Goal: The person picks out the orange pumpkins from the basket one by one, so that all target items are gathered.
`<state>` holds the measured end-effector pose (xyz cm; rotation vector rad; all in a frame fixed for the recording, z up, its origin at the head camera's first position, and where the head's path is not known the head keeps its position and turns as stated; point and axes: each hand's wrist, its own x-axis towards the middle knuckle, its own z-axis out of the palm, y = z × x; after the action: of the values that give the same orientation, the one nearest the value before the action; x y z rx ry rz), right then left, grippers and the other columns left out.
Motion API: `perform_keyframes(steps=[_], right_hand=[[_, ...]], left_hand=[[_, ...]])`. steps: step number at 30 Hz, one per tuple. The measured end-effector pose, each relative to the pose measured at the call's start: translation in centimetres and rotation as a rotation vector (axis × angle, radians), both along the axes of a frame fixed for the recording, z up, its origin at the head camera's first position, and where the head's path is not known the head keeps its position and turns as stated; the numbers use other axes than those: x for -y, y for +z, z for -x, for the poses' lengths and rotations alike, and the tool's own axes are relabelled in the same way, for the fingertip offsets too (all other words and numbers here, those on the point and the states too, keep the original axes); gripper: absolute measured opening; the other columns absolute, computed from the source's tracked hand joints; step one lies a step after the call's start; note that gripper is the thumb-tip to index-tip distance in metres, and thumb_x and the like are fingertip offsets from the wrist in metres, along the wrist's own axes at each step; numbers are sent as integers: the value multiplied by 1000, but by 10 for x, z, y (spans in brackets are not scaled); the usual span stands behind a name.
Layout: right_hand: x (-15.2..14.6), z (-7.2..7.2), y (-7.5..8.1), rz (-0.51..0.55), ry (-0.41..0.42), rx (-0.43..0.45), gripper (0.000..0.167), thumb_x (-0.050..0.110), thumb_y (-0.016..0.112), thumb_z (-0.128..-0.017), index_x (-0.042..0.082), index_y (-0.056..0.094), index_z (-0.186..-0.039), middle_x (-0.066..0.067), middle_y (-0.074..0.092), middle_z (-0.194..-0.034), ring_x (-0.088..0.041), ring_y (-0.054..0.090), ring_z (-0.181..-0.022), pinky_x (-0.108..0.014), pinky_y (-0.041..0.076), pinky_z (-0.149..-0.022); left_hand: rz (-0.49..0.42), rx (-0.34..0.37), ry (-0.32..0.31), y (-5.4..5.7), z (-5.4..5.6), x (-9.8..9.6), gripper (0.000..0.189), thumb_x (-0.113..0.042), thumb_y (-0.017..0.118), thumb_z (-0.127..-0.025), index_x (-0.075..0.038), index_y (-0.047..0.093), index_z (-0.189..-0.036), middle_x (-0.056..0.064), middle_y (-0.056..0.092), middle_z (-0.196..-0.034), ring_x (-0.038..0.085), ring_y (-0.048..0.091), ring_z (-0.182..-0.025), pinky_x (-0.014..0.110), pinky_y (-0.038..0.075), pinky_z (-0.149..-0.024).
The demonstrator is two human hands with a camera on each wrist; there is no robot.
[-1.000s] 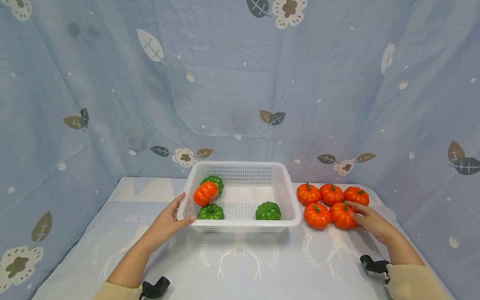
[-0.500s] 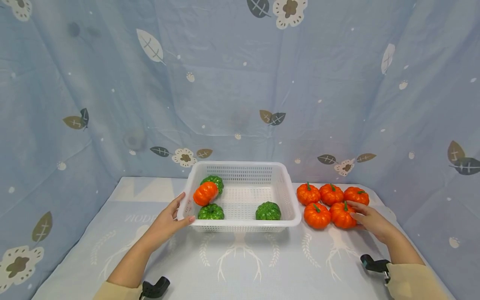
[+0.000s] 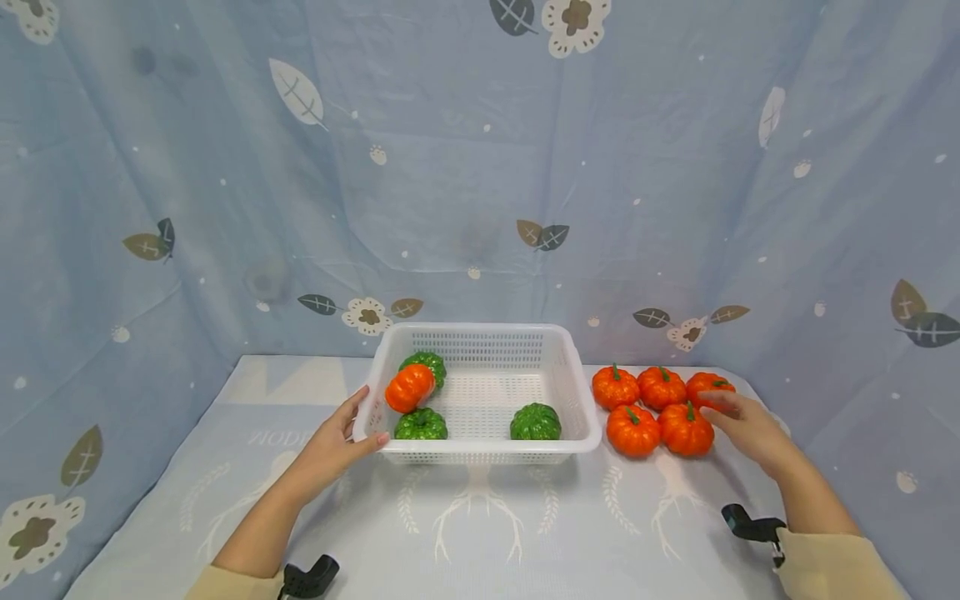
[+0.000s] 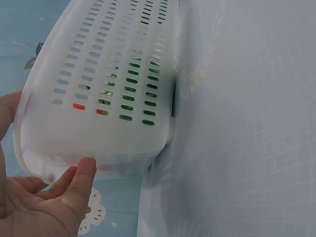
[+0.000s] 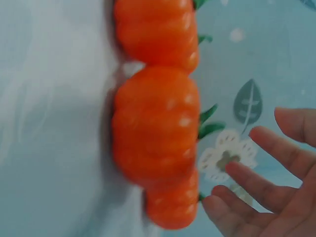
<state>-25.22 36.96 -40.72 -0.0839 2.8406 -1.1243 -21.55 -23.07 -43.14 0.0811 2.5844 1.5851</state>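
A white plastic basket (image 3: 480, 447) stands on the table, with three green toy pumpkins (image 3: 536, 422) and one orange toy pumpkin (image 3: 410, 388) inside. My left hand (image 3: 330, 450) holds its near left corner, thumb at the front rim and fingers along the left side; the left wrist view shows the fingertips (image 4: 86, 168) against the outer wall. To the right, several orange pumpkins (image 3: 633, 432) sit close together in two rows. My right hand (image 3: 750, 429) hovers by the rear right pumpkin (image 3: 705, 387), partly covering it. The right wrist view shows its fingers (image 5: 261, 190) spread, holding nothing.
A pale patterned cloth (image 3: 480, 533) covers the table. Blue printed fabric (image 3: 465, 167) hangs behind and along both sides, close to the basket's back. Each wrist carries a black camera mount (image 3: 752, 527).
My right hand has come off the front right pumpkin and moved up and slightly right, over the rear right one. That front pumpkin stays in place. The left hand and basket have not moved.
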Motion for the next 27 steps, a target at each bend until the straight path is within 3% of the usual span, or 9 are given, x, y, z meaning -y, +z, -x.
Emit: perform_keyframes(steps=[8,12,19,27], right_hand=[[32,-8,19,-45,-35,-162,48,33,54,-104,-4,56,-134,-31,52,-135,-52,48,-121,-67,44,-95],[52,-12,31,-24,-9,-233,42,30,55,-104,-3,60,-130,-29,53,-134,-51,46,-124,-69,40,-98],[85,-16,43,33,39,-265,34,21,58,-103,0,61,-130,-25,53,-136,-47,46,-127,-65,42,-100],[129,-6,40,119,41,-309,29,19,60,-101,6,66,-126,-18,56,-134,-40,55,-120,-55,52,-95]], left_hand=[[11,9,6,0,0,-1,99,-38,75,-90,-20,9,-163,21,14,-165,42,26,-147,57,41,-106],[11,10,7,0,0,0,99,-38,75,-90,-20,9,-163,20,14,-165,42,26,-147,57,42,-106],[3,9,0,0,0,-1,100,-37,75,-90,-19,9,-163,21,15,-165,42,27,-147,56,42,-105],[6,-1,-2,2,0,-1,101,-39,75,-90,-18,9,-163,22,15,-164,43,28,-146,55,43,-105]])
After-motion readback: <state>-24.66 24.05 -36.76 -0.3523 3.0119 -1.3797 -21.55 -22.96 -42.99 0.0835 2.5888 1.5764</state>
